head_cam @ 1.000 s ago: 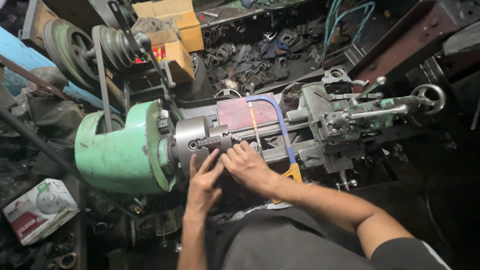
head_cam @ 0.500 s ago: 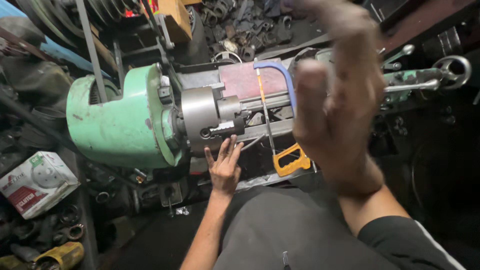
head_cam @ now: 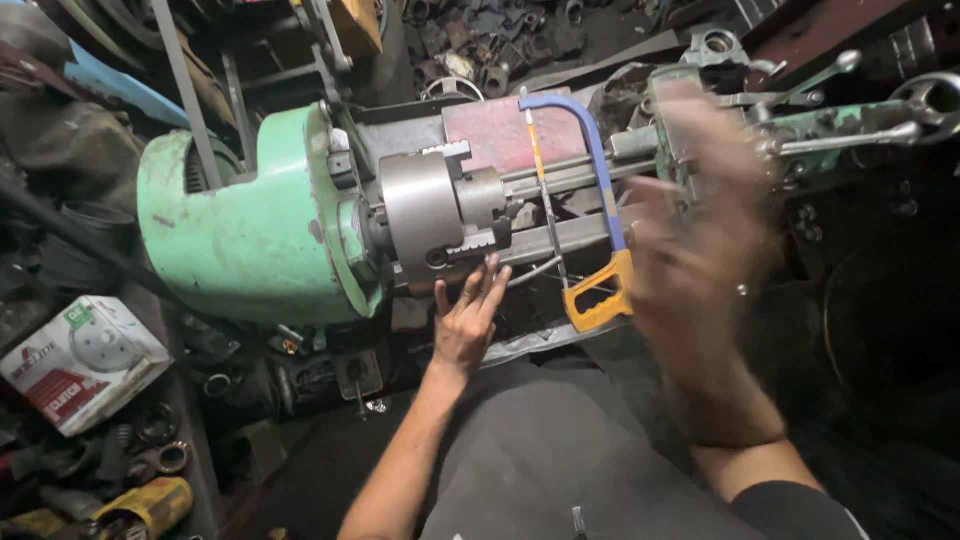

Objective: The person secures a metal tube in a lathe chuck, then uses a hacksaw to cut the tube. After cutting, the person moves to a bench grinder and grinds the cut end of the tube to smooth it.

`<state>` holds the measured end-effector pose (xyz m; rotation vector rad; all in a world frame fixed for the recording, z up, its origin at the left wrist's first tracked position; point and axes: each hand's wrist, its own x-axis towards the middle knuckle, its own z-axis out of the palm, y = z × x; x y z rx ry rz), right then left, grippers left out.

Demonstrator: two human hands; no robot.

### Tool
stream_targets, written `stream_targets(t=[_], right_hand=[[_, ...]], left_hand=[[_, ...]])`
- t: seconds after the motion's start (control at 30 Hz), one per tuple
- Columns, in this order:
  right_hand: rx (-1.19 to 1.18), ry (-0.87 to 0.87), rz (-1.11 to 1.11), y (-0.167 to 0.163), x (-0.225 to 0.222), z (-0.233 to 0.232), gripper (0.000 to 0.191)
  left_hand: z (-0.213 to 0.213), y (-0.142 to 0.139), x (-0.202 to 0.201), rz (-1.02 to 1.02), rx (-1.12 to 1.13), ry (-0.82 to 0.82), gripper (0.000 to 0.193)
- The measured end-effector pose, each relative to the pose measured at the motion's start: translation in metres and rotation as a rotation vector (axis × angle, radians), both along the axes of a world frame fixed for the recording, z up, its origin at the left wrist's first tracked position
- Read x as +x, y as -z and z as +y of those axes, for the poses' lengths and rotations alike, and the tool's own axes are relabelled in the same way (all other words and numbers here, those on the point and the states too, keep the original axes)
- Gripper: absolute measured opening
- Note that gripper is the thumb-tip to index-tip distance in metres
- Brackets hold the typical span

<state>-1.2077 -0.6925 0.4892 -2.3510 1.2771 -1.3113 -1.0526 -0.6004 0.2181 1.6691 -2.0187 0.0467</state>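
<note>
A green lathe lies across the view with a steel chuck at its middle. My left hand rests flat just below the chuck, fingers apart, fingertips touching the machine's front edge. My right hand is raised in the air in front of the lathe carriage, blurred by motion, fingers spread and holding nothing. A hacksaw with a blue frame and yellow handle leans on the lathe bed between my two hands.
A white and red cardboard box sits at the lower left among metal parts. Belts and pulleys hang at the upper left. A handwheel and levers stick out at the far right. Scrap parts fill the bin behind the lathe.
My right hand has lifted off the lathe and swung up toward the camera, then lowered and moved right. My left hand has stayed below the chuck. The view has shifted closer to the lathe.
</note>
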Motion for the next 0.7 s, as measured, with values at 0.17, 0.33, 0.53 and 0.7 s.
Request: stream_targets(t=[0.17, 0.33, 0.53, 0.7], right_hand=[[-0.087, 0.114, -0.025, 0.03, 0.017, -0.01, 0.035], [0.351, 0.145, 0.055, 0.178, 0.022, -0.043, 0.038], [0.669, -0.046, -0.161, 0.203, -0.039, -0.032, 0.029], [0.981, -0.259, -0.225, 0.23, -0.076, -0.02, 0.026]], left_hand=[[-0.001, 0.0, 0.001, -0.079, -0.027, -0.015, 0.081], [0.003, 0.002, 0.006, 0.086, -0.153, 0.059, 0.062], [0.012, -0.003, -0.002, 0.09, -0.163, -0.051, 0.058], [0.011, -0.02, -0.03, 0.119, -0.069, -0.143, 0.059]])
